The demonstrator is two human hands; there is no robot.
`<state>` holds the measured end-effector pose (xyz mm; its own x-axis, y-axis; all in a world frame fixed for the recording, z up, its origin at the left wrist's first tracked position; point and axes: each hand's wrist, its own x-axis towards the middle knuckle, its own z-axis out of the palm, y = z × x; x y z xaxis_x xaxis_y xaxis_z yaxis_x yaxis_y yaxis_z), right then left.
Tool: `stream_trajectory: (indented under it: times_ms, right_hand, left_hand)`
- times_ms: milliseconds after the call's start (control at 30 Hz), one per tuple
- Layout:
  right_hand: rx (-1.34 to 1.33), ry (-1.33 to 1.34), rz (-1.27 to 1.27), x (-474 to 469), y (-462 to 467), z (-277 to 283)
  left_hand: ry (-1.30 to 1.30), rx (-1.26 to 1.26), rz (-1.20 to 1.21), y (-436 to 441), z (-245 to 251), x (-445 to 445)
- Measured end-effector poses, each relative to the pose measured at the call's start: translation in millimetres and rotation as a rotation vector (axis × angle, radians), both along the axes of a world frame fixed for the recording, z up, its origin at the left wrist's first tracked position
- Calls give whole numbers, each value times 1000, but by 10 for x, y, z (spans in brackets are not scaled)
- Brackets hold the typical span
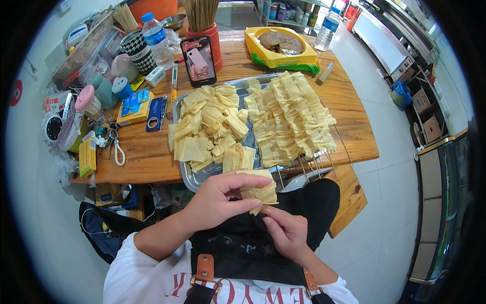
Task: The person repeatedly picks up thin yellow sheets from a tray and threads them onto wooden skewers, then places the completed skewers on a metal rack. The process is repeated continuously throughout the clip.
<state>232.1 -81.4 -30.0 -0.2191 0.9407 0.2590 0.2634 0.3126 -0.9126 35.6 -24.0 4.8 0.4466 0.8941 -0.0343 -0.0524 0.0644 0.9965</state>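
Between the thumb and fingers of my left hand point(214, 197) is a folded piece of pale yellow tofu skin point(262, 190). My right hand point(286, 230) pinches a thin bamboo skewer point(265, 211) at the lower edge of that piece; how far it goes in is hidden. Just beyond my hands lies a metal tray point(248, 142). Loose folded tofu skin pieces point(210, 117) are heaped on its left side. On its right, several skewers threaded with tofu skin point(290, 117) lie side by side, their bare stick ends point(305, 169) jutting over the table's near edge.
A phone point(198, 60) leans on a red holder point(214, 45) of bamboo sticks. Behind the tray sit a yellow package with a round cake point(281, 45) and a lighter point(324, 74). Bottles, a patterned cup point(138, 51), boxes and keys point(110, 133) crowd the wooden table's point(144, 161) left side.
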Motion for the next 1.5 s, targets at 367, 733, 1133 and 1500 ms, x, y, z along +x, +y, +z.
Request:
stream_trajectory:
  times_ms: [367,733,1133,1500]
  right_hand:
    - [-149,-33,-50,-31,-22,79]
    - [-60,53,-4,-2,-25,-1]
    - [-97,-7,-42,9,5,51]
    - [13,43,33,28,10,-5]
  left_hand:
    - [419,821,142,21,120,-11]
    - [-45,29,54,-31,29,14]
    - [232,513,36,115,85,-55]
    - [-109,-198,-116,68,88,-50]
